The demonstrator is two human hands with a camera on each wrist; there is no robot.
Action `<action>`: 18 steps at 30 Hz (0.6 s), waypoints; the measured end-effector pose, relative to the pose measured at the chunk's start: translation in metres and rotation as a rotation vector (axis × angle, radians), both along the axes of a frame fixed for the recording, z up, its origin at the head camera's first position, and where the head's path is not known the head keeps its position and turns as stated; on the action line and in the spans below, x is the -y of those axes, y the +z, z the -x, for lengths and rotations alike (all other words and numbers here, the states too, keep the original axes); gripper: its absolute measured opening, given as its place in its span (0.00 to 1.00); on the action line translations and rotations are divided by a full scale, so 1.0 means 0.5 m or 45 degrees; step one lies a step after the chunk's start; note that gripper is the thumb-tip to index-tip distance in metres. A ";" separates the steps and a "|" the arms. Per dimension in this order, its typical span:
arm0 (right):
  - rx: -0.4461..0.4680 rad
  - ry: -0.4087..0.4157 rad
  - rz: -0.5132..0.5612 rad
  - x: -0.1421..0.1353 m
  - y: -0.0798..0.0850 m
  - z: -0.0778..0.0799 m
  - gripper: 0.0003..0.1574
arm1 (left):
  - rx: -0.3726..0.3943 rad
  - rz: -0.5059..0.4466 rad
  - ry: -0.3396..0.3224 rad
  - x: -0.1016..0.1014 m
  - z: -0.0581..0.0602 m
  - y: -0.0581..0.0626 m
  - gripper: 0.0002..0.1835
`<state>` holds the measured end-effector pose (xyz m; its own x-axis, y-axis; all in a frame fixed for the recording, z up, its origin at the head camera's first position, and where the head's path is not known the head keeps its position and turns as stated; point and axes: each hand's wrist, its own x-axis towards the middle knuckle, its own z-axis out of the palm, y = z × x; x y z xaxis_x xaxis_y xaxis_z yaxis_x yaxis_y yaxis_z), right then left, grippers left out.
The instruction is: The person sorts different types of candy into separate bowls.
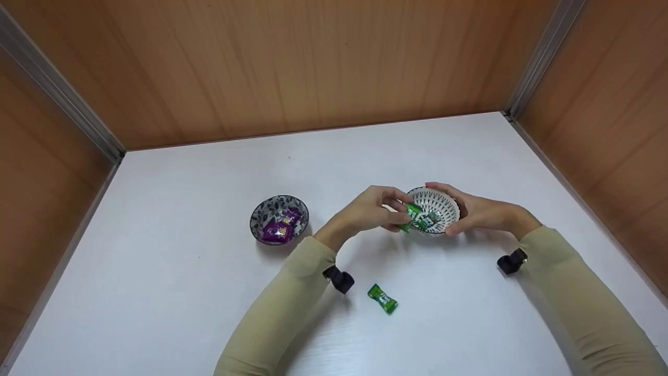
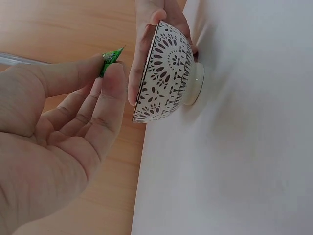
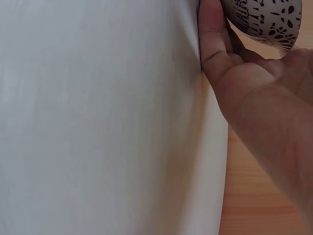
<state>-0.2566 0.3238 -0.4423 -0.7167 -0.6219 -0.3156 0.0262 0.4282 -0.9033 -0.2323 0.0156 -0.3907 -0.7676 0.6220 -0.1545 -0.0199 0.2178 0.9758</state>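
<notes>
My left hand (image 1: 373,210) pinches a green-wrapped candy (image 1: 412,213) between thumb and fingers at the left rim of a white patterned bowl (image 1: 443,203). In the left wrist view, the pinched candy (image 2: 111,59) is above the bowl's mouth, apart from its side (image 2: 164,78). Inside that bowl lies more green candy (image 1: 429,221). Around the bowl's right side curls my right hand (image 1: 485,213), thumb at the near rim and fingers at the far side. The right wrist view shows only part of the bowl (image 3: 266,19) above this hand (image 3: 249,83).
A dark-patterned bowl (image 1: 255,219) holding purple-wrapped candies (image 1: 278,231) stands to the left. One green candy (image 1: 382,298) lies on the white table (image 1: 172,250) between the forearms. Wooden panels (image 1: 313,68) enclose the table at the back and sides.
</notes>
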 end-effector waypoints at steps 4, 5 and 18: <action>0.005 0.004 -0.007 -0.001 0.000 0.001 0.67 | -0.040 0.013 -0.009 -0.009 0.005 0.013 0.12; 0.007 0.004 -0.009 -0.001 0.000 0.001 0.67 | -0.055 0.019 -0.013 -0.012 0.006 0.016 0.12; 0.030 -0.013 -0.015 0.001 0.004 -0.001 0.68 | -0.102 0.082 0.003 -0.049 0.025 0.029 0.12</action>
<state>-0.2563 0.3233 -0.4404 -0.7151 -0.6109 -0.3397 0.0516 0.4384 -0.8973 -0.2446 0.0398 -0.3764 -0.7803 0.6112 -0.1322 0.0574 0.2804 0.9582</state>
